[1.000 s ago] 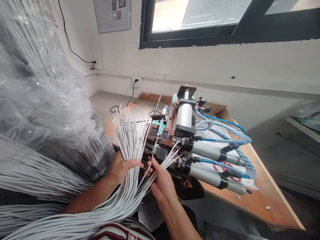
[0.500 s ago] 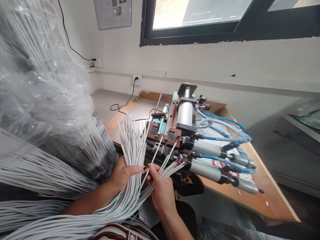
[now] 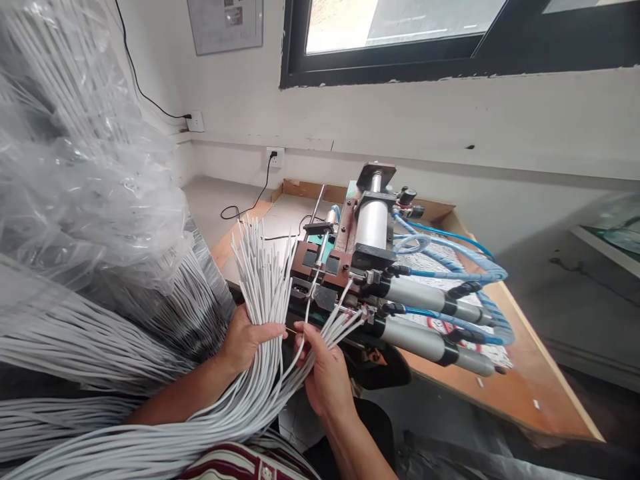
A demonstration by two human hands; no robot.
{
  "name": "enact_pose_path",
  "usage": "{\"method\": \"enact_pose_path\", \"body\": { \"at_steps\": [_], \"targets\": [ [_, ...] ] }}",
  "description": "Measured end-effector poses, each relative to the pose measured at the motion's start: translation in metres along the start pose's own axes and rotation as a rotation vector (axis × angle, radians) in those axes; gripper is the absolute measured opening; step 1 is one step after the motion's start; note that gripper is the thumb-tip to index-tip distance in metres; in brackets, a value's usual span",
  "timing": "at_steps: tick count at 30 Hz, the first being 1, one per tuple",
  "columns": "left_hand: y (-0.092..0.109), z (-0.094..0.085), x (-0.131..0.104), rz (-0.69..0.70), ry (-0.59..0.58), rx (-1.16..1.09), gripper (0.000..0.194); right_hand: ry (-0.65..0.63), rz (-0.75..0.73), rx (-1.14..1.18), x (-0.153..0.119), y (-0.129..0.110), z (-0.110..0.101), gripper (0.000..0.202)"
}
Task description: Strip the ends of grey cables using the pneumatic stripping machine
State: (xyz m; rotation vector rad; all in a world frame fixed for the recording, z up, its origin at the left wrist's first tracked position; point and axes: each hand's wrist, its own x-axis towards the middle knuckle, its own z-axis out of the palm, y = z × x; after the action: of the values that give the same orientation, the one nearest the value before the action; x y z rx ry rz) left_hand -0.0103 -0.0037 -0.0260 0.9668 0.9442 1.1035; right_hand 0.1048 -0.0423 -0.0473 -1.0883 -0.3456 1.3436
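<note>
A thick bundle of grey-white cables (image 3: 263,287) stands upright in my left hand (image 3: 249,340), with the thumb across it. My right hand (image 3: 323,363) is closed on a smaller bunch of cables (image 3: 336,330) that fan out to the right; dark red shows near some tips. Between its thumb and fingers I also pinch one single cable (image 3: 309,303), whose tip reaches into the jaw area of a pneumatic machine (image 3: 325,263). The tails of both bunches run together across my lap to the left. My right fingers are partly hidden behind the thumb and cables.
Large cable bundles wrapped in clear plastic (image 3: 90,200) hang and lie at the left. Silver air cylinders (image 3: 420,297) and blue hoses (image 3: 450,247) sit on the wooden bench (image 3: 540,393). Small white scraps lie on it. Behind are wall sockets (image 3: 275,157) and a window (image 3: 400,27).
The single cable in my right hand has moved up and its tip now sits at the machine's jaws. The jaw plates and the cylinders have shifted slightly. My left hand has hardly moved.
</note>
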Motion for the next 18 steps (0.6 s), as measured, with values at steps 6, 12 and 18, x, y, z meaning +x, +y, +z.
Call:
{"method": "enact_pose_path", "body": {
  "at_steps": [6, 12, 18],
  "targets": [
    [0.003, 0.002, 0.000, 0.036, 0.025, 0.001, 0.027, -0.147, -0.130, -0.279, -0.007, 0.009, -0.005, 0.025],
    [0.009, 0.002, 0.003, 0.024, 0.001, -0.025, 0.027, 0.057, -0.339, -0.289, -0.007, 0.011, -0.008, 0.025],
    [0.017, 0.006, 0.012, 0.079, 0.004, -0.006, 0.028, 0.068, -0.207, -0.124, 0.009, 0.004, -0.002, 0.028]
  ]
}}
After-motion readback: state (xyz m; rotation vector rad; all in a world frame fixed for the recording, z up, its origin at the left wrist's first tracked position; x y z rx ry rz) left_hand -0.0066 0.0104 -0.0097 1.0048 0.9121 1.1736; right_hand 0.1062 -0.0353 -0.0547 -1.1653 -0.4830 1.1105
